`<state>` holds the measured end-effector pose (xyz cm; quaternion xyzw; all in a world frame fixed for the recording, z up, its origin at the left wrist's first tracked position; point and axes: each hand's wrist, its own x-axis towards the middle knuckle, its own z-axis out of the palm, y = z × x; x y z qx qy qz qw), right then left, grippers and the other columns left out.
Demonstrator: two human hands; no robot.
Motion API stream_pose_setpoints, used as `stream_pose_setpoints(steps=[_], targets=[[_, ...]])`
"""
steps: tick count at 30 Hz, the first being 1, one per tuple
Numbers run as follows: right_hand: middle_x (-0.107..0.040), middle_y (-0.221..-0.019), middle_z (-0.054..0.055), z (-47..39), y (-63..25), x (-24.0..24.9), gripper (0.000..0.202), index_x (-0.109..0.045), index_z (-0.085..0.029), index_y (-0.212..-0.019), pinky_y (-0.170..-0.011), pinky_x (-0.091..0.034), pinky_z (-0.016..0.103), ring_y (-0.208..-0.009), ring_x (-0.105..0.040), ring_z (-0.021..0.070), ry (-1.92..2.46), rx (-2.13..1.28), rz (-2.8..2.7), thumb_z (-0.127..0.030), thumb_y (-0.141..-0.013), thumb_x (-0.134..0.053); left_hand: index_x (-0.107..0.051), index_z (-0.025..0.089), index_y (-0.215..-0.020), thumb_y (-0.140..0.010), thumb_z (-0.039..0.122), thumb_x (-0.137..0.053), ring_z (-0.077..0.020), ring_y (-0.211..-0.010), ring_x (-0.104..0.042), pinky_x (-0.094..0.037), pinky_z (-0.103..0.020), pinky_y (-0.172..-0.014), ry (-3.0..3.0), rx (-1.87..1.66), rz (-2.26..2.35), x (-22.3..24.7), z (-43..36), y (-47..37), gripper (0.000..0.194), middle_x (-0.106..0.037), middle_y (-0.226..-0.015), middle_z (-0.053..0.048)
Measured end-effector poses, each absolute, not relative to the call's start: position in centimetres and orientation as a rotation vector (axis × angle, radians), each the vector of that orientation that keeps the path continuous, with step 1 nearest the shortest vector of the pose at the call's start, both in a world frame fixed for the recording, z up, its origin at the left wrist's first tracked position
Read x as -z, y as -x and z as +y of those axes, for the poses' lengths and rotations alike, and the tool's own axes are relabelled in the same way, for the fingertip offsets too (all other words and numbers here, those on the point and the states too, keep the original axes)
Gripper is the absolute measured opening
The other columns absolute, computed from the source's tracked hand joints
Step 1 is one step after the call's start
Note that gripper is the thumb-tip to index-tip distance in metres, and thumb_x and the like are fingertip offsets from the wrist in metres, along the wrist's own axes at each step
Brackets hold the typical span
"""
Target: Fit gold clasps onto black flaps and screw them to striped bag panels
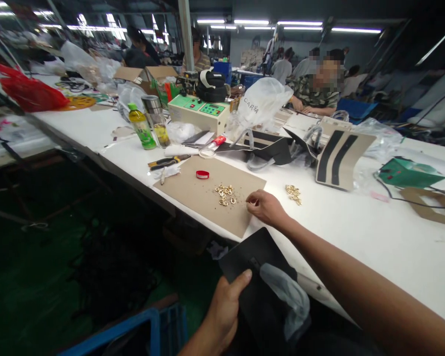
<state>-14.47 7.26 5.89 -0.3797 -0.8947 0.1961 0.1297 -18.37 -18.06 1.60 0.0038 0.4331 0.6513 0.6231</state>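
A black panel (pixel 259 247) with a plastic-wrapped handle (pixel 287 291) is in my left hand (pixel 226 301), the thumb pressed on its face below the table's front edge. My right hand (pixel 265 206) is over the right edge of a brown board (pixel 189 190), fingertips pinched together; whatever they hold is too small to make out. Just left of those fingertips, gold metal pieces (pixel 225 193) lie on the board among tiny dark bits. A red ring-shaped item (pixel 202 174) rests farther left on it. More gold pieces (pixel 293 194) lie on the white table (pixel 356 237) beyond my right wrist.
Pliers (pixel 168 162), a green-labelled bottle (pixel 141 127) and a cream machine (pixel 198 112) stand or lie toward the back left. Behind are bag panels (pixel 343 158) and a plastic bag (pixel 261 101). A blue crate (pixel 152 326) is below left. A person in camouflage (pixel 311 91) sits across.
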Motion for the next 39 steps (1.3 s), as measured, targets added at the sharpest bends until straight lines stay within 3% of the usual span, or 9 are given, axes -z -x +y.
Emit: stream_pose_setpoints(steps=[9,15,18,22,31,39], targets=[[-0.074,-0.078,0.003,-0.9,1.8,-11.5,0.025,-0.073,-0.017,-0.096,-0.065,-0.050,0.030,-0.070,-0.069,0.0191,1.178,-1.162,-1.875,-0.039,-0.084,-0.077,-0.076,0.014,-0.122,-0.086,0.043,-0.081,-0.0340,-0.123,-0.071,-0.050,-0.047,-0.114,-0.392,-1.509,1.213,-3.3,-17.4,17.3,0.046,-0.079,-0.124,-0.014],[-0.073,-0.074,0.002,-8.0,-2.8,-13.8,0.015,-0.071,-0.019,-0.092,-0.062,-0.052,0.027,-0.066,-0.068,0.0170,1.139,-1.248,-1.743,-0.032,-0.088,-0.075,-0.080,0.015,-0.116,-0.093,0.047,-0.072,-0.0317,-0.113,-0.075,-0.057,-0.040,-0.102,-0.851,-1.328,1.512,-6.5,-16.8,15.1,0.040,-0.082,-0.113,-0.010],[-0.073,-0.079,0.001,-11.0,-3.6,-13.8,0.004,-0.071,-0.021,-0.088,-0.066,-0.054,0.027,-0.071,-0.069,0.0163,1.028,-1.169,-1.712,-0.024,-0.088,-0.073,-0.078,0.016,-0.122,-0.095,0.049,-0.069,-0.0298,-0.107,-0.076,-0.060,-0.037,-0.094,-0.928,-1.258,1.515,-7.6,-17.0,13.3,0.043,-0.082,-0.114,-0.009],[-0.068,-0.081,0.000,-12.9,-5.4,-11.9,0.005,-0.073,-0.021,-0.085,-0.069,-0.052,0.026,-0.074,-0.065,0.0143,0.996,-0.897,-1.728,-0.016,-0.086,-0.071,-0.076,0.018,-0.127,-0.096,0.048,-0.069,-0.0282,-0.109,-0.075,-0.058,-0.036,-0.099,-1.026,-1.246,1.567,-8.2,-17.4,10.9,0.043,-0.081,-0.119,-0.007],[-0.072,-0.075,-0.002,-12.4,-10.5,-9.7,0.004,-0.074,-0.020,-0.088,-0.062,-0.051,0.024,-0.066,-0.066,0.0146,1.237,-1.116,-1.616,-0.022,-0.087,-0.071,-0.074,0.018,-0.131,-0.098,0.049,-0.066,-0.0290,-0.115,-0.073,-0.057,-0.038,-0.102,-1.149,-1.117,1.590,-8.3,-17.6,7.0,0.046,-0.079,-0.124,-0.009],[-0.077,-0.088,-0.001,-12.3,-11.8,-9.0,0.008,-0.076,-0.022,-0.091,-0.074,-0.053,0.024,-0.079,-0.072,0.0142,1.111,-0.888,-1.745,-0.015,-0.089,-0.075,-0.076,0.019,-0.127,-0.098,0.045,-0.067,-0.0271,-0.120,-0.071,-0.055,-0.034,-0.105,-1.219,-1.139,1.603,-8.6,-17.9,5.8,0.039,-0.078,-0.127,-0.007]])
